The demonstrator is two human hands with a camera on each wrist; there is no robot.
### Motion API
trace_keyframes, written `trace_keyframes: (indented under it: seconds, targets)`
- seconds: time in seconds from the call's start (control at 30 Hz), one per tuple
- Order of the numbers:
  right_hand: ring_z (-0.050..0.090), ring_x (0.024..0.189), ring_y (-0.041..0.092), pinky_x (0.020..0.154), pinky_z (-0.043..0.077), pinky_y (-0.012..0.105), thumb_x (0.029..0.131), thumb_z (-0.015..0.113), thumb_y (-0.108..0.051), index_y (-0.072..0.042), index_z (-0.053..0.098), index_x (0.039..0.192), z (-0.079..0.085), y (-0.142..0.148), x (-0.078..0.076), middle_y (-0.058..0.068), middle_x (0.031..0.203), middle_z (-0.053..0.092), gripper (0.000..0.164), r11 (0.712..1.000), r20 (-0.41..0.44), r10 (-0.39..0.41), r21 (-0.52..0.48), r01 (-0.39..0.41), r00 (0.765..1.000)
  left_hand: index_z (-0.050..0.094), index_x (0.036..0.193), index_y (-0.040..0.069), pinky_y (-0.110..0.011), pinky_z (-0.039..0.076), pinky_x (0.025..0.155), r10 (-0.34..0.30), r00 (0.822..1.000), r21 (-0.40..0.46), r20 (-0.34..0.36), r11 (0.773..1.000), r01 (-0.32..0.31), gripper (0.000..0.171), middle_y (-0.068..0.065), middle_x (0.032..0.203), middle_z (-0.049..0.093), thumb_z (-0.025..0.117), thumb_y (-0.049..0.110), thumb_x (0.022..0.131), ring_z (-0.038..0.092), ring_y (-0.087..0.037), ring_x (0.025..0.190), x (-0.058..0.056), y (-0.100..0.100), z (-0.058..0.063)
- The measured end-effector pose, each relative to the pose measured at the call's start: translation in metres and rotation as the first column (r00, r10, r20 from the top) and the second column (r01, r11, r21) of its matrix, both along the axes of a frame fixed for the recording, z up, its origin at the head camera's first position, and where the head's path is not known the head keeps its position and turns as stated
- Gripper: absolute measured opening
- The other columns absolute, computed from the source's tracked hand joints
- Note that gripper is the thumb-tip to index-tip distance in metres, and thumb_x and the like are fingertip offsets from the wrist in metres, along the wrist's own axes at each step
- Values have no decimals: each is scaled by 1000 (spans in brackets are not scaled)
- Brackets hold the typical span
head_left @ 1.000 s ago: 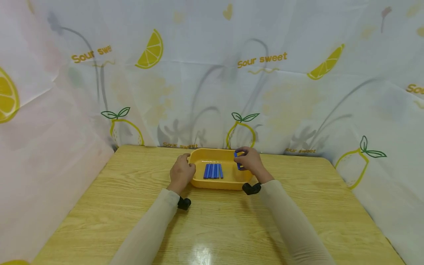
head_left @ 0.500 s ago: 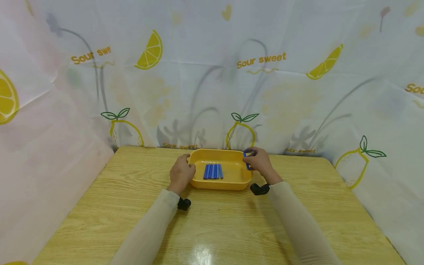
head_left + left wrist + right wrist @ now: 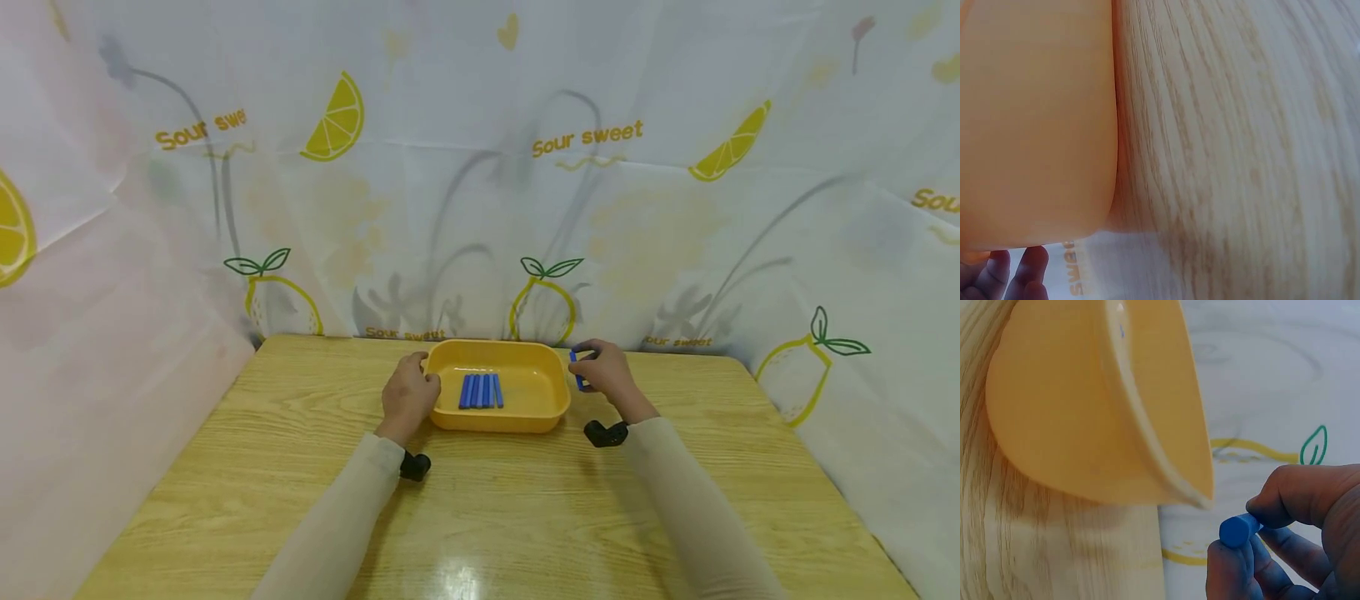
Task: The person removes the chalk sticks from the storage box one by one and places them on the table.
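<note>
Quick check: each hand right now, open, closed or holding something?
Left hand: holding the yellow tray at its left end.
Right hand: closed, pinching a blue stick beside the tray's right end.

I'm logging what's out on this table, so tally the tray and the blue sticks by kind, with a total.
Yellow tray: 1
Blue sticks lying in it: about 6, closely packed
Blue stick in the right hand: 1 visible
Total: about 8
</note>
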State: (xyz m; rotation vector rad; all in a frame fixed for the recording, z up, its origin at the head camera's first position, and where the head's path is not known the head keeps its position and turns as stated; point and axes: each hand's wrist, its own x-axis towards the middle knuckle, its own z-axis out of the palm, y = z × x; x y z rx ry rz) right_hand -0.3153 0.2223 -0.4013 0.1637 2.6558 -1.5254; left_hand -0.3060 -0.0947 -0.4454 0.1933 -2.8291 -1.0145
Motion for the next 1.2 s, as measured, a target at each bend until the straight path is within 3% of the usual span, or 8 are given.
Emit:
trace_keyframes:
  seconds: [0.3,0.93,1.2]
  targets:
    - [63,69,16,68,58,37,87,63,-14,-2,55,131,-12,18,3,22,110,63,46,998,4,-29,49,28,1000,52,138,14,-39,51,69,-2,1000,0,-12,1000,2,47,-11,122,60,51,22,92,64,-25,90,1,-1,-2]
    - [64,70,13,66,58,31,89,61,-12,4,51,132,-34,38,5,23,110,62,47,996,81,-74,52,70,994,51,138,14,-38,50,68,-10,1000,2,-19,1000,10,46,-10,122,60,50,22,92,63,-24,89,2,-1,-4]
    - [63,61,11,61,56,30,88,62,-13,5,55,128,-38,40,4,17,92,67,44,986,64,-71,154,61,995,52,137,13,-42,52,74,1,999,-1,-33,1000,-1,46,-10,122,60,50,22,92,63,-26,94,0,-1,-4]
